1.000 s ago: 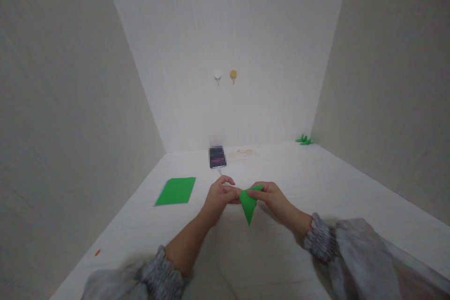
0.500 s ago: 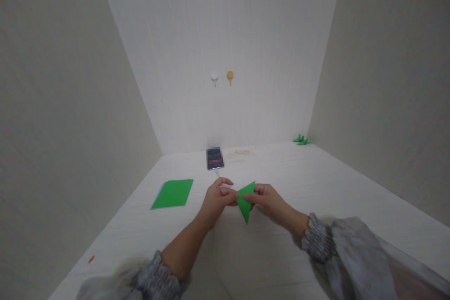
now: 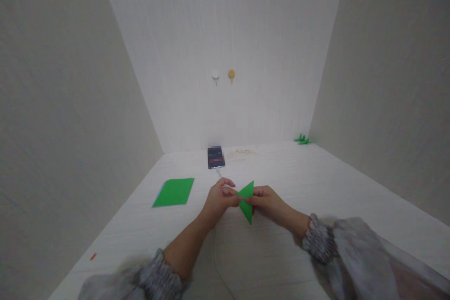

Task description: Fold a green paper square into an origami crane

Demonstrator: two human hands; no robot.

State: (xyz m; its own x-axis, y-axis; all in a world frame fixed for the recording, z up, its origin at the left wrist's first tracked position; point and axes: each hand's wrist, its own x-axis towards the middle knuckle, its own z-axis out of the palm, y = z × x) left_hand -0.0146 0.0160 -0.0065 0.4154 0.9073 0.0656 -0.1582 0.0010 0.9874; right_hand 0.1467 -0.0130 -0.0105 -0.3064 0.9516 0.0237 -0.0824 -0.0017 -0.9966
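Observation:
A folded green paper (image 3: 246, 200), shaped like a narrow diamond with a point up and a point down, is held just above the white table (image 3: 281, 253). My left hand (image 3: 220, 197) pinches its left corner with thumb and fingers closed. My right hand (image 3: 267, 200) pinches its right side the same way. Both forearms reach in from the bottom in grey sleeves.
A stack of flat green sheets (image 3: 174, 192) lies on the table to the left. A phone (image 3: 215, 157) leans at the back wall, with a thin cable running toward me. Small green folded figures (image 3: 302, 139) sit in the back right corner. Two hooks (image 3: 223, 75) hang on the wall. Walls close in on three sides.
The paper has turned between my fingers: its upper flap has risen into a point, so the wide downward triangle now reads as a narrow diamond. Both hands stayed in place.

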